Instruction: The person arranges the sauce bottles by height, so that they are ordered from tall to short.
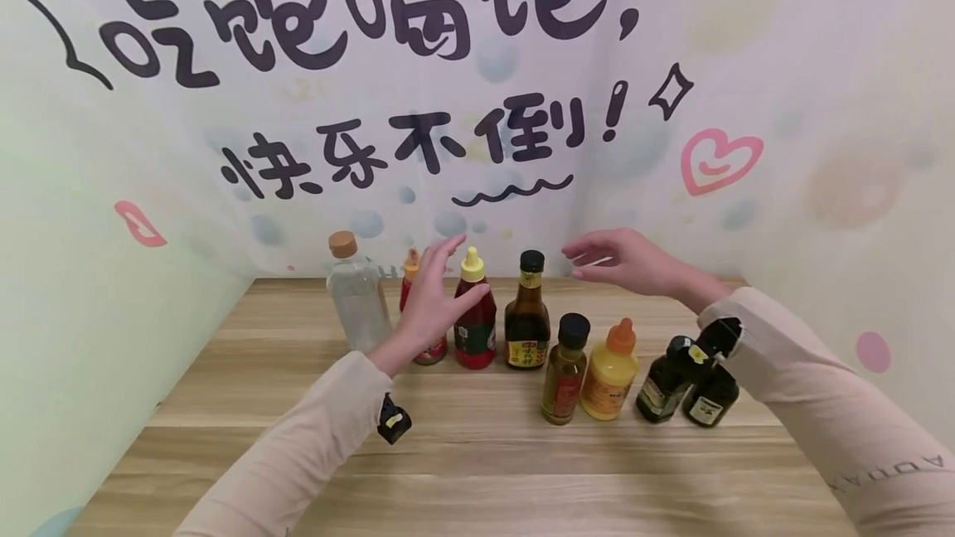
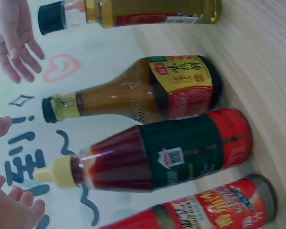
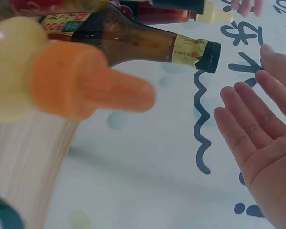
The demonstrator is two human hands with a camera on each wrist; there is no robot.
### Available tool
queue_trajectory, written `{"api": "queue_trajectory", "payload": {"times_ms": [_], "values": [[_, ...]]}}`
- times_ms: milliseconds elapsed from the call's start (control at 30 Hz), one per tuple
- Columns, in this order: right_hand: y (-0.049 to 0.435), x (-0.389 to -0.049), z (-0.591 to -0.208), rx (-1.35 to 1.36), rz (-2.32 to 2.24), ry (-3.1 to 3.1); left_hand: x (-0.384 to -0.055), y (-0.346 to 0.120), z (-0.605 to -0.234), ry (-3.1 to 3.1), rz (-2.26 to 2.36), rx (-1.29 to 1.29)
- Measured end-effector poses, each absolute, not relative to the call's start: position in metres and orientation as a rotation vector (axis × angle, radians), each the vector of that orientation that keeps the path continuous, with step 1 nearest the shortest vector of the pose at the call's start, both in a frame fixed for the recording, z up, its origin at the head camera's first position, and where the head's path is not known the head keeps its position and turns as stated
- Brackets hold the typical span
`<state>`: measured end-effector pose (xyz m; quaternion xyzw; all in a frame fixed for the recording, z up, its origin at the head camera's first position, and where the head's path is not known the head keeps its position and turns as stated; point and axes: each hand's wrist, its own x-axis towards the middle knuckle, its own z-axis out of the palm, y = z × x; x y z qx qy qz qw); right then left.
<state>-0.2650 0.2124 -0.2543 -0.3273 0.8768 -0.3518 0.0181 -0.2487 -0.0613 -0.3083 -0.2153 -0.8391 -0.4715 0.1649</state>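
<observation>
Right hand [image 1: 627, 262] above wooden table [image 1: 477, 471], lettered backdrop [image 1: 485, 89] behind.

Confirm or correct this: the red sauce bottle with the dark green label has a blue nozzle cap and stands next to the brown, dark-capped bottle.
The nozzle colour is wrong. The left wrist view shows that the red sauce bottle with the dark green label has a yellow nozzle cap. It does stand next to the brown, dark-capped bottle.

Wood-grain table [image 1: 462, 479] with eight upright bottles [image 1: 527, 323] on top.
</observation>
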Motion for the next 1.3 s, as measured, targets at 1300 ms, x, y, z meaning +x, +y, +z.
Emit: {"api": "queue_trajectory", "payload": {"times_ms": [1300], "values": [[0.262,-0.219,-0.311,-0.961,-1.059,2.725,-0.219,0.033,-0.323,-2.708,-1.083,-1.292]]}}
